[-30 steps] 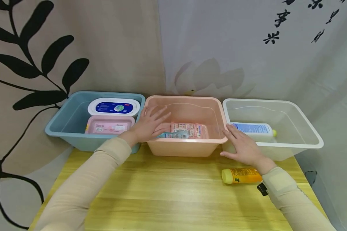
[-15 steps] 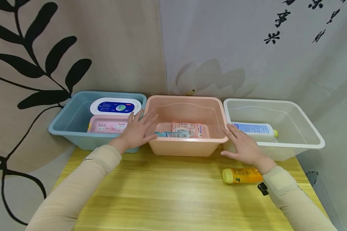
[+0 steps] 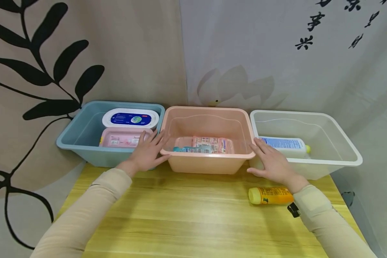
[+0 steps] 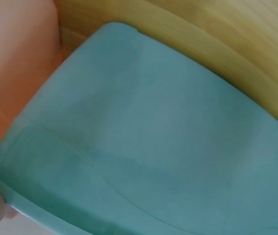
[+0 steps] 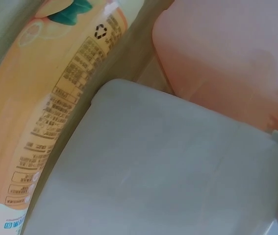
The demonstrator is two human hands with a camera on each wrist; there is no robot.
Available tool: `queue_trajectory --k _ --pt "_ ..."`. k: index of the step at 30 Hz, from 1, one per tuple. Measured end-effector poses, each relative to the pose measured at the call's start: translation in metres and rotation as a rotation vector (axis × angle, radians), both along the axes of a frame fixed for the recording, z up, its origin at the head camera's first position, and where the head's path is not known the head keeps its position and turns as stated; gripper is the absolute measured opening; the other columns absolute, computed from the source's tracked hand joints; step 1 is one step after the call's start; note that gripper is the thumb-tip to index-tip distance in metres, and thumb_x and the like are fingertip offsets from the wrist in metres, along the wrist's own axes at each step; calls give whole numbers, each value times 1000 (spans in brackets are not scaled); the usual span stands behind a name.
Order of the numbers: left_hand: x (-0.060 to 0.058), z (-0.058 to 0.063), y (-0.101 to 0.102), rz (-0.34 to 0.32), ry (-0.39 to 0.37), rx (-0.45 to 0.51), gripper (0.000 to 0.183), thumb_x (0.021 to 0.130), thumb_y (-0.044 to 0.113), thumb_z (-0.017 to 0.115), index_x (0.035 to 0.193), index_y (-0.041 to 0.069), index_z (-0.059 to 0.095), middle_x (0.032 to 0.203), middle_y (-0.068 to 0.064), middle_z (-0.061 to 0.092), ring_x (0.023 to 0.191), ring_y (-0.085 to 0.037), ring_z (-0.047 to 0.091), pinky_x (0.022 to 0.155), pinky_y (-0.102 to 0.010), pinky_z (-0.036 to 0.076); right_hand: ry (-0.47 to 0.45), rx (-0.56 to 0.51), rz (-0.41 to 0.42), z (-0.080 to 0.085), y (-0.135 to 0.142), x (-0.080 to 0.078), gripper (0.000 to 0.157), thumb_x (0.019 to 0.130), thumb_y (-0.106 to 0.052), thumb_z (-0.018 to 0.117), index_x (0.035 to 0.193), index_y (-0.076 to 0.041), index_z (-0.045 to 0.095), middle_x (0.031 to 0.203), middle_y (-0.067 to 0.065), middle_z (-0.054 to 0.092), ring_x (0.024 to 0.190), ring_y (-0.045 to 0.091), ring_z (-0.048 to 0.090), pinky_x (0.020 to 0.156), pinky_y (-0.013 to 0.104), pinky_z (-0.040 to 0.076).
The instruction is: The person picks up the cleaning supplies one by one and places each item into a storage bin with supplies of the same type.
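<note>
My left hand [image 3: 145, 152] has its fingers spread over the front right corner of the blue bin [image 3: 71, 147], its thumb by the corner of the pink bin [image 3: 206, 167]. My right hand [image 3: 272, 161] lies with fingers extended at the front left corner of the white bin [image 3: 329, 163], fingertips near the pink bin's edge. Neither hand grips anything. Two wipes packs, a white one [image 3: 130, 118] and a pink one [image 3: 122, 139], sit in the blue bin. A pink printed pack [image 3: 217, 144] and a light-blue item [image 3: 191, 149] lie in the pink bin.
A white bottle [image 3: 285, 144] with a blue label lies in the white bin. An orange bottle [image 3: 274, 195] with a yellow cap lies on the wooden table [image 3: 187, 215], partly behind my right wrist. A curtain [image 3: 142, 53] hangs right behind the bins.
My left hand has moved left and slightly down, from over the pink bin's left edge to the blue bin's front right corner. My right hand stays put.
</note>
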State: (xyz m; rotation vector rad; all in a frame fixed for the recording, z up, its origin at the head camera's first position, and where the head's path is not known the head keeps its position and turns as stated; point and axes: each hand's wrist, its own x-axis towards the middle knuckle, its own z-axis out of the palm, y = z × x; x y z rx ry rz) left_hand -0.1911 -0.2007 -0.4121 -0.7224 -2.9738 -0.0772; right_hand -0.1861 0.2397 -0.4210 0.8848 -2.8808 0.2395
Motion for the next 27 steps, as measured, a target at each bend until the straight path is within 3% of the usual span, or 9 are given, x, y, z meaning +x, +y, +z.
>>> queue_trajectory --k 7,13,21,27 --pt "-2 -3 1 -8 -31 -18 73 94 52 43 151 17 17 157 -13 18 143 -36 17 114 -58 4 -40 -135 1 7 5 2 84 79 -45 68 144 -4 34 149 22 30 136 42 29 108 58 25" --pt "0 -3 0 -13 -17 -21 71 94 51 43 151 17 17 156 -13 19 143 -36 18 113 -59 6 82 -239 60 10 19 11 85 72 -40 74 142 -8 38 144 22 38 131 43 34 104 60 28" --pt "-1 -5 -3 -18 2 -14 71 94 52 43 151 17 19 156 -13 19 143 -37 17 114 -58 9 132 -255 62 -1 56 32 82 82 -59 59 144 -11 35 153 10 28 137 38 26 106 62 22" --pt "-1 -5 -2 -19 -6 -22 71 94 52 42 151 17 18 157 -13 18 144 -36 16 114 -57 8 179 -240 43 -10 80 49 85 84 -70 43 146 -12 32 157 2 18 141 36 17 113 58 10"
